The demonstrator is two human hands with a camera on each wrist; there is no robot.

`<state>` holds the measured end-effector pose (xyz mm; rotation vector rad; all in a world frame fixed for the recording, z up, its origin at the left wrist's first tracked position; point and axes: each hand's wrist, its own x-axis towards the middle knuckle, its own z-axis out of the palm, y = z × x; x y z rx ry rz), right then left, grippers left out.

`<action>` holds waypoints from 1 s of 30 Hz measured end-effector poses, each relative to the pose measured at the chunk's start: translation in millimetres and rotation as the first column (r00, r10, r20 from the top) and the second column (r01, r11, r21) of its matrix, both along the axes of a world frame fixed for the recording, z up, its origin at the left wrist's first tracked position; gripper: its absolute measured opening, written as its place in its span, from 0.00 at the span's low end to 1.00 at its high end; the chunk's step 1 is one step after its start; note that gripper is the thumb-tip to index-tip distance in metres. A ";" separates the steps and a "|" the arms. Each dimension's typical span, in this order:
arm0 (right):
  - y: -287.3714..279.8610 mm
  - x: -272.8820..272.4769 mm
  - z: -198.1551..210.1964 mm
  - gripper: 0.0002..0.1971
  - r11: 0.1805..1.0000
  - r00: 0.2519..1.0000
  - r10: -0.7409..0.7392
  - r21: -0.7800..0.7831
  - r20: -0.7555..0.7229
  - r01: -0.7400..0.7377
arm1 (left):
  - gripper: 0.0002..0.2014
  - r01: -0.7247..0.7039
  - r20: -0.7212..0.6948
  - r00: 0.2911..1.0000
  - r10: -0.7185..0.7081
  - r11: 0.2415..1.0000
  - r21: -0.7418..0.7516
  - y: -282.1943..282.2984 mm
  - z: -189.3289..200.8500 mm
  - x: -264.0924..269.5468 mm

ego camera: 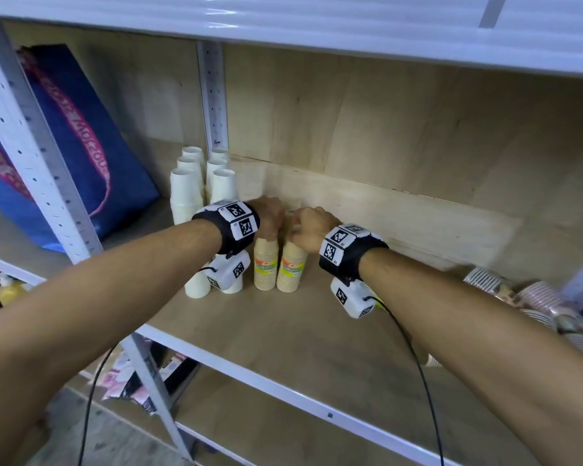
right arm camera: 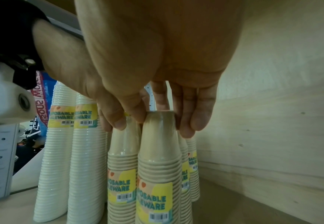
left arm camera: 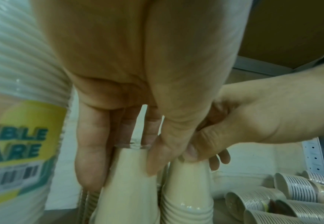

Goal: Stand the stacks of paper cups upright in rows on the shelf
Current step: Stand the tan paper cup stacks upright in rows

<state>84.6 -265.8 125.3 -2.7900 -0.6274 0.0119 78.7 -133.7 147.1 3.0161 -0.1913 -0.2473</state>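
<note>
Two tan paper cup stacks with yellow labels stand upright side by side mid-shelf, the left stack (ego camera: 266,264) and the right stack (ego camera: 292,267). My left hand (ego camera: 270,218) grips the top of the left tan stack (left arm camera: 130,189), thumb and fingers curled round it. My right hand (ego camera: 308,227) grips the top of the right tan stack (right arm camera: 157,151) the same way. In the right wrist view, more tan stacks (right arm camera: 192,151) stand behind these two. White cup stacks (ego camera: 196,183) stand in two rows just to the left.
Several striped cup stacks (ego camera: 519,297) lie on their sides at the shelf's right end. A blue bag (ego camera: 81,146) leans in the left bay beyond the metal upright (ego camera: 212,95). The shelf's white front edge (ego camera: 283,388) runs below my forearms.
</note>
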 end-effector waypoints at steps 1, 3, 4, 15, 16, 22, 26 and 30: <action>-0.5 0.3 0.2 0.12 1.000 1.000 -0.001 -0.001 0.003 0.001 | 0.14 -0.002 0.001 1.000 0.002 1.000 0.011 -0.4 -0.3 0.8; -1.4 3.0 -0.3 0.13 1.000 1.000 -0.008 -0.008 0.002 0.008 | 0.13 0.004 0.004 1.000 -0.004 1.000 0.026 -0.9 1.0 2.3; -2.3 3.9 -0.2 0.14 1.000 1.000 -0.012 -0.008 0.001 0.012 | 0.13 0.009 0.007 1.000 -0.010 1.000 0.026 -1.0 2.4 3.6; -53.6 5.9 6.3 0.27 0.975 0.980 -0.200 -0.096 0.009 0.200 | 0.14 0.124 0.114 0.986 -0.124 0.992 0.007 -26.5 22.1 21.9; -62.0 4.4 6.0 0.27 0.970 0.976 -0.220 -0.104 0.005 0.219 | 0.13 0.131 0.118 0.985 -0.127 0.991 -0.028 -32.1 21.7 23.9; -122.7 -11.2 6.3 0.25 0.917 0.931 -0.365 -0.176 -0.015 0.357 | 0.15 0.258 0.098 0.963 -0.249 0.962 -0.093 -79.5 13.6 31.9; -164.1 -25.0 6.8 0.24 0.880 0.894 -0.447 -0.196 -0.029 0.433 | 0.16 0.357 0.080 0.934 -0.349 0.927 -0.113 -115.2 6.3 28.8; -197.8 -45.8 1.0 0.24 0.837 0.851 -0.522 -0.226 -0.058 0.498 | 0.17 0.456 0.073 0.890 -0.451 0.883 -0.110 -149.0 -5.4 24.8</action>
